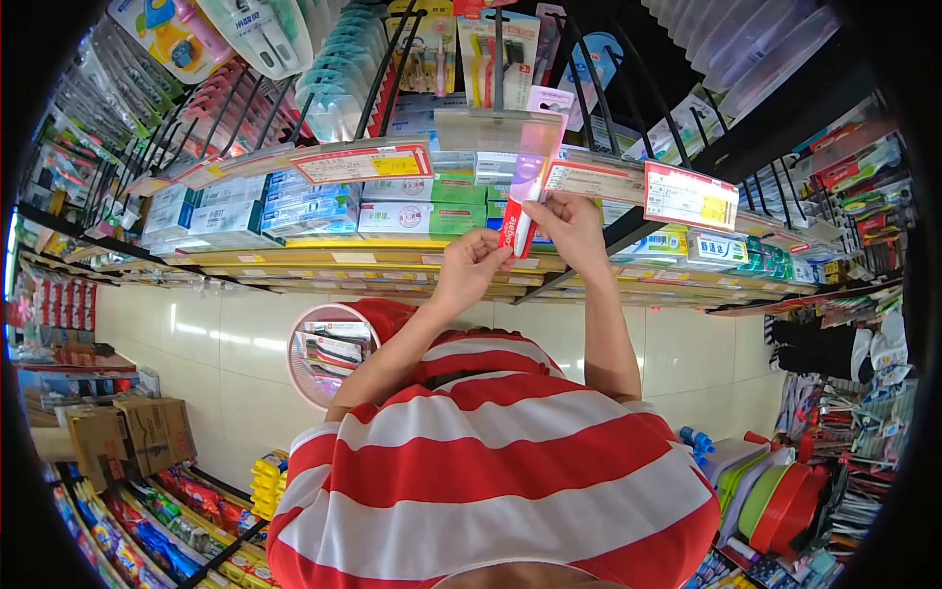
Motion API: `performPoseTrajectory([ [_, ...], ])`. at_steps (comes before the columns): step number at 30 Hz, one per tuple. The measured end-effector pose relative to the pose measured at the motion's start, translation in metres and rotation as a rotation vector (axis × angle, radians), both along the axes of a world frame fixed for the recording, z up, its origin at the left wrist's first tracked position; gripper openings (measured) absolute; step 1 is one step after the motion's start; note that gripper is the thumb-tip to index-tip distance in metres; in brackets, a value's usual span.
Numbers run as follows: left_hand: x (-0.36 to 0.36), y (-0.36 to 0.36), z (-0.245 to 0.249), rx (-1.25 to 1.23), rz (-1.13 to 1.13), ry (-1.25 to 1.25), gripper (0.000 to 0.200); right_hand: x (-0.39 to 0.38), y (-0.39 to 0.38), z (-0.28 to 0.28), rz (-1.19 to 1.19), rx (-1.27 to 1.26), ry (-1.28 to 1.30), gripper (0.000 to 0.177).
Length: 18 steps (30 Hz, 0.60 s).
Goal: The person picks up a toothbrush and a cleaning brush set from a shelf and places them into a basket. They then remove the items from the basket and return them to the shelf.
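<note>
A Colgate toothbrush pack (529, 177), red and white at its lower end and purple above, stands upright in front of the shelf. My left hand (471, 265) pinches its lower left edge. On the other side, my right hand (571, 232) grips its right edge with thumb and fingers. The pack's top reaches up beside a clear plastic label holder (491, 131). Behind my hands lie toothpaste boxes (394, 218) in white and green.
Black display hooks (391, 69) jut out above, hung with packaged toothbrushes (498, 54). Price tags (363, 164) line the front. A pink round basket (291, 358) holding packages is on the floor at left. Cardboard boxes (157, 432) and colourful basins (785, 506) stand farther back.
</note>
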<state>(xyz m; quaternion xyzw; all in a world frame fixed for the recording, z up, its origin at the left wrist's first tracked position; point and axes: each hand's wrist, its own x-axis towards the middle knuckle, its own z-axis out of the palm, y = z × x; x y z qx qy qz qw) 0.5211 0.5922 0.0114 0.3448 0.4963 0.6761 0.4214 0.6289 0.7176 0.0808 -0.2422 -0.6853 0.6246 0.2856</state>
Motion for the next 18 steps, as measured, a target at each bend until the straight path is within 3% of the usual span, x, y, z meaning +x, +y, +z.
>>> performPoseTrajectory([
  [18, -0.010, 0.024, -0.003, -0.015, 0.066, 0.170, 0.005, -0.003, 0.002, 0.005, -0.094, 0.042, 0.061, 0.009],
])
